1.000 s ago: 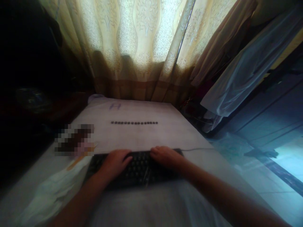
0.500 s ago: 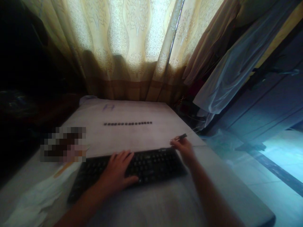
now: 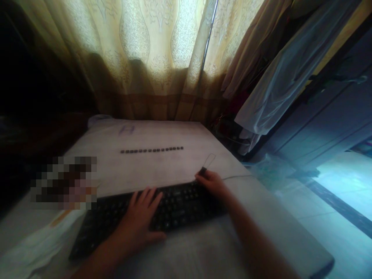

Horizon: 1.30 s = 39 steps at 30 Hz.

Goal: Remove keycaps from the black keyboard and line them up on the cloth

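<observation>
A black keyboard (image 3: 181,207) lies a little slanted across the near part of the table. My left hand (image 3: 141,217) rests on its left-centre keys, fingers spread and nothing held. Over the keyboard's far right corner, my right hand (image 3: 212,182) pinches a keycap puller (image 3: 202,170). The puller's black part shows at my fingertips, and its thin wire loop points up and away to the right. Farther back, a row of several small dark keycaps (image 3: 149,150) runs left to right on the pale table (image 3: 162,166).
A blurred-out item (image 3: 65,182) and crumpled whitish sheet (image 3: 37,236) lie at the left. A thin cable (image 3: 236,177) runs off to the right. Curtains (image 3: 162,77) hang behind the table, and clothes (image 3: 267,97) hang at the right. A clear plastic bag (image 3: 270,170) is beyond the right edge.
My right hand has moved left, and the keycap puller is turned: its wire loop now points away. My left hand stays on the keyboard. The view has shifted slightly.
</observation>
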Motion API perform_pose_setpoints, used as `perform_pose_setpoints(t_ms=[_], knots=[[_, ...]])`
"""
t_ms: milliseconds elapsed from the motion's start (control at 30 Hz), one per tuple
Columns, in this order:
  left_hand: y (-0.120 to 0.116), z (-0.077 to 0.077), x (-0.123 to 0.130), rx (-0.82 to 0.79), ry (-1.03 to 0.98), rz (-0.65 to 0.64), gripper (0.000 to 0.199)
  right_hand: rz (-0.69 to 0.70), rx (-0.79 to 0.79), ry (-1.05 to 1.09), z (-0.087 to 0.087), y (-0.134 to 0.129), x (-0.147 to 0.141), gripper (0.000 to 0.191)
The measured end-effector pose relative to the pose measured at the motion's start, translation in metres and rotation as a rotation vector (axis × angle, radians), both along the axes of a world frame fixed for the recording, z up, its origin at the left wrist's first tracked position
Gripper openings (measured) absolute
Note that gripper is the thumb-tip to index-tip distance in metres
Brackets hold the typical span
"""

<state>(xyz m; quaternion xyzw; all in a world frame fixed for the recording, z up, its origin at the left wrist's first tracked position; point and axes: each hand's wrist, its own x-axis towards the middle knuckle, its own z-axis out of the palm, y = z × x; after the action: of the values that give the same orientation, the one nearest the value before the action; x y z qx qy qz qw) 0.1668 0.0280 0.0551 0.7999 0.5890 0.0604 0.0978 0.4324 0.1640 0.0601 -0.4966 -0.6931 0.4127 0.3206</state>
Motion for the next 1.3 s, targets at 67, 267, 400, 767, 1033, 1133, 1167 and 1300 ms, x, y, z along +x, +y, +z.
perform_pose_setpoints(t_ms=[67,267,400,767,1033,1133,1167,1300], knots=[[0.000,0.005,0.002,-0.039,0.015,0.011,0.098,0.014,0.015,-0.008,-0.002,0.001,0.000,0.025],[0.000,0.011,0.006,-0.082,0.040,0.033,0.098,0.082,0.038,-0.060,0.000,0.003,-0.001,0.023],[0.001,0.012,0.006,-0.098,0.037,0.038,0.098,0.194,0.102,-0.132,0.008,0.005,0.000,0.021],[0.000,0.016,0.007,-0.133,0.036,0.049,0.098,0.505,0.355,-0.565,0.027,0.019,-0.010,0.011],[0.000,0.011,0.006,-0.100,0.050,0.039,0.099,0.597,0.429,-0.638,0.031,0.028,-0.015,0.008],[0.000,0.010,0.006,-0.088,0.038,0.036,0.099,0.543,0.402,-0.610,0.026,0.025,-0.010,0.010],[0.000,0.010,0.006,-0.087,0.036,0.037,0.099,0.511,0.388,-0.583,0.022,0.023,-0.008,0.012],[0.001,0.010,0.006,-0.082,0.054,0.035,0.098,0.368,0.398,-0.444,0.008,0.012,-0.003,0.014]])
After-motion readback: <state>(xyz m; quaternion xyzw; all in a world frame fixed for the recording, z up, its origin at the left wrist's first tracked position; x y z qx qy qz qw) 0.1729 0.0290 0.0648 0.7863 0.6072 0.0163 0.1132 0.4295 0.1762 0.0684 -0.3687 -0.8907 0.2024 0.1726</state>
